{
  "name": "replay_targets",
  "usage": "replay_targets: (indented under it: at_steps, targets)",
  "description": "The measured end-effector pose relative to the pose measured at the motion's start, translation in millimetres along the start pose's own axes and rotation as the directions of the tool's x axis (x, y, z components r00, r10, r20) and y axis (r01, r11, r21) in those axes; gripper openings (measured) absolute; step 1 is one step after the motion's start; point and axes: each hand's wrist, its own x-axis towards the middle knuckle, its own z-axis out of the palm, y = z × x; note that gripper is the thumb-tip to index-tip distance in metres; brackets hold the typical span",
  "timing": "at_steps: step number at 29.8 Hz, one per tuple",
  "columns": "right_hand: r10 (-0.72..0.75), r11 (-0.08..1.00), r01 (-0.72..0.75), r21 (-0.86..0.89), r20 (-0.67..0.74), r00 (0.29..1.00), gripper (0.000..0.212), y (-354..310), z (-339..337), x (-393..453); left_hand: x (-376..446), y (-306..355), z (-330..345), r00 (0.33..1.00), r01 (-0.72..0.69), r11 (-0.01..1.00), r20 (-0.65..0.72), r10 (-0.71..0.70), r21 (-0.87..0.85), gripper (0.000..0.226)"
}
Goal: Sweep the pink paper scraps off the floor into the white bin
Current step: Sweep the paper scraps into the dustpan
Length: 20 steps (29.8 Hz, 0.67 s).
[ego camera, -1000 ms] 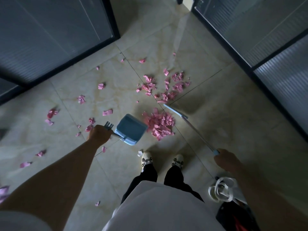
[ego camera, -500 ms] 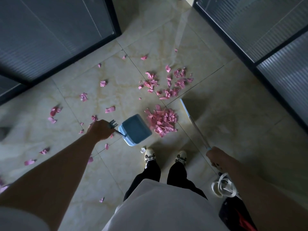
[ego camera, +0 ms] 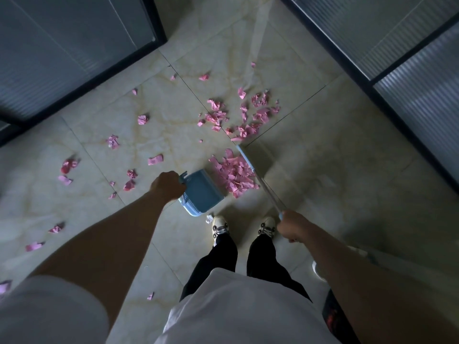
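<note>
My left hand (ego camera: 167, 185) grips the handle of a blue dustpan (ego camera: 202, 194) that rests on the beige tiled floor just ahead of my feet. My right hand (ego camera: 291, 225) holds the thin handle of a broom (ego camera: 257, 175), whose pale blue head lies against the right side of a dense pile of pink paper scraps (ego camera: 234, 175). The pile touches the dustpan's open right edge. A looser cluster of pink scraps (ego camera: 244, 117) lies farther ahead, and single scraps (ego camera: 142, 119) are scattered to the left. Part of a white bin (ego camera: 319, 271) shows under my right forearm.
Dark-framed glass partitions close the floor in at the upper left (ego camera: 74, 58) and along the right (ego camera: 409, 70). My two shoes (ego camera: 219, 225) stand right behind the dustpan. A dark object with red marks (ego camera: 331, 316) sits at the lower right.
The broom head has swept left and nearer, from beside the far cluster to the right edge of the pile by the dustpan. My right hand moved left. The dustpan stayed put.
</note>
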Motion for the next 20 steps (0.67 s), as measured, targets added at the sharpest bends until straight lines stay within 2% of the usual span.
replay_targets:
  at_steps: [4,9,13,20]
  targets:
    - [-0.001,0.986,0.008,-0.165,0.041,0.999,0.04,-3,9,-5,-1,14,7,1.0,0.027,0.998,-0.007,-0.028,-0.059,0.042]
    - [-0.048,0.976,0.046,-0.213,-0.003,0.999,0.05,-1,15,-9,-1,37,18,0.999,0.033,0.997,-0.033,-0.035,-0.069,0.041]
    - [-0.124,0.975,0.123,-0.183,0.009,0.992,0.05,4,6,-22,-1,53,28,0.998,0.048,0.996,-0.048,-0.051,-0.07,0.037]
    - [-0.12,0.987,0.111,-0.114,-0.072,0.99,0.059,33,-14,-37,-5,55,30,0.99,0.112,0.979,-0.065,-0.125,-0.171,0.035]
